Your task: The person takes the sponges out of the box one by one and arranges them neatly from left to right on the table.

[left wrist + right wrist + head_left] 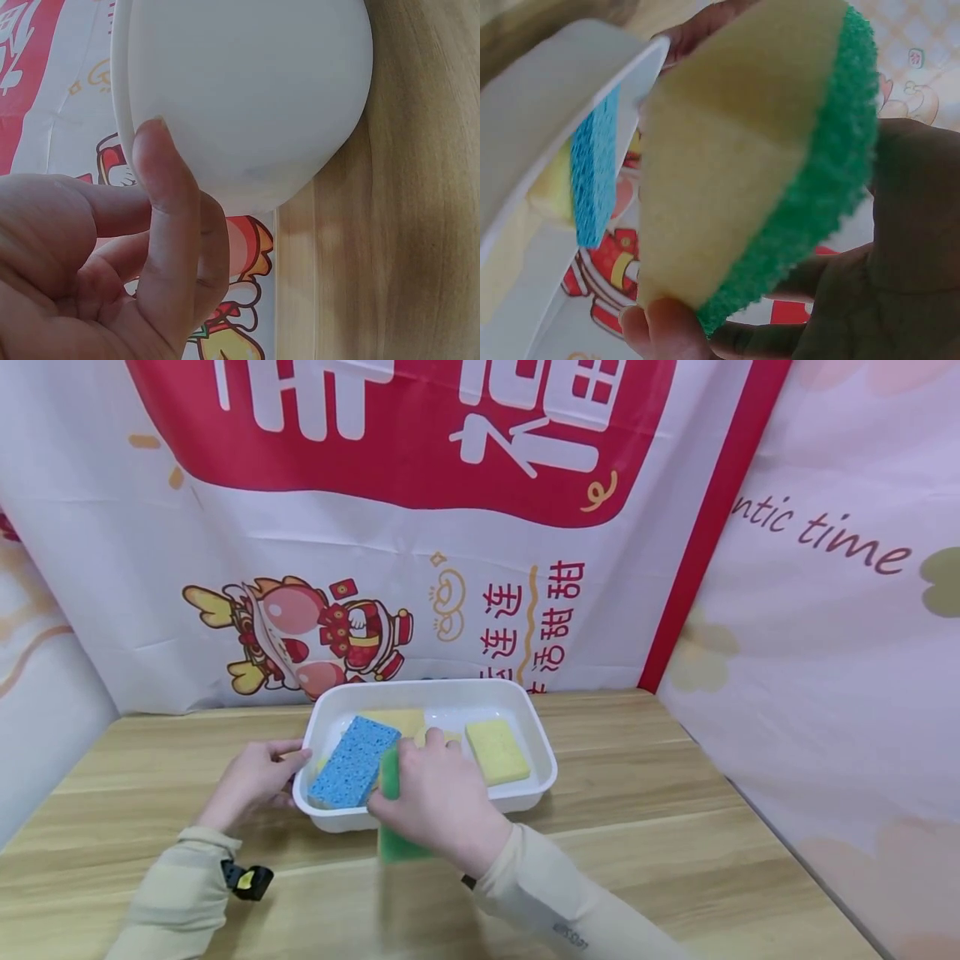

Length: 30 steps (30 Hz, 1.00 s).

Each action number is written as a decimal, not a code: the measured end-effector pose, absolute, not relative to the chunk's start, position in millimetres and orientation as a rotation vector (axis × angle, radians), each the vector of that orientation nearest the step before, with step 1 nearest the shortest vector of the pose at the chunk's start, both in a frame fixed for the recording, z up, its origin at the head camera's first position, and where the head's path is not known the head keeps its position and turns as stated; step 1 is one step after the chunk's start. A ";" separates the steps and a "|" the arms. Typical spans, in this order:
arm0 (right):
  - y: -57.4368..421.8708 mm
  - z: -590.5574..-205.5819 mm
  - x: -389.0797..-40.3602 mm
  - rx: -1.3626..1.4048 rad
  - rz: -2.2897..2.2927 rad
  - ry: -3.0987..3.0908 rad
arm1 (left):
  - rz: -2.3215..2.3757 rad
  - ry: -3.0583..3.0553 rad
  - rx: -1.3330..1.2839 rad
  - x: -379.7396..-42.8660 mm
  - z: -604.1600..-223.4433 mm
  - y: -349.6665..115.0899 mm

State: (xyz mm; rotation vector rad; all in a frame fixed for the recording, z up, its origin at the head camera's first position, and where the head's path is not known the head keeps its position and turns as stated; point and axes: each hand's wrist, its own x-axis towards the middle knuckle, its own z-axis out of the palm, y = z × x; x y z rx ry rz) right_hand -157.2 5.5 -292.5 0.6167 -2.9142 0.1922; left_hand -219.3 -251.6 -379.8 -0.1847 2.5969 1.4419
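Observation:
My right hand (442, 793) grips a two-layer scouring sponge (727, 157), cream with a green scrub side, over the front edge of a white plastic basin (543, 760). The green side hangs below the hand in the head view. My left hand (258, 777) touches the basin's outer left wall, a fingertip right at the rim. Inside the basin, a blue speckled sponge (356, 764) leans at the left. Toward the right lies a yellow sponge (497, 752), and an orange-yellow sponge (401, 720) is at the back. My right hand partly hides another pale yellow piece.
The basin stands on a wood-grain table (637, 827) near its back edge. Close behind hangs a red and white printed cloth (420, 535), and a pale printed cloth (840, 635) borders the table's right side.

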 end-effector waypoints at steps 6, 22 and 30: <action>-6.7 -299.8 -138.3 0.698 0.188 -2.952 | 1.444 2.601 -0.176 -217.7 -382.1 -254.3; -30.1 -329.8 -121.1 0.875 0.330 -3.111 | 1.453 2.618 -0.157 -218.9 -381.5 -251.9; -37.5 -343.0 -123.9 0.827 0.382 -3.185 | 1.447 2.620 -0.151 -219.3 -380.6 -252.2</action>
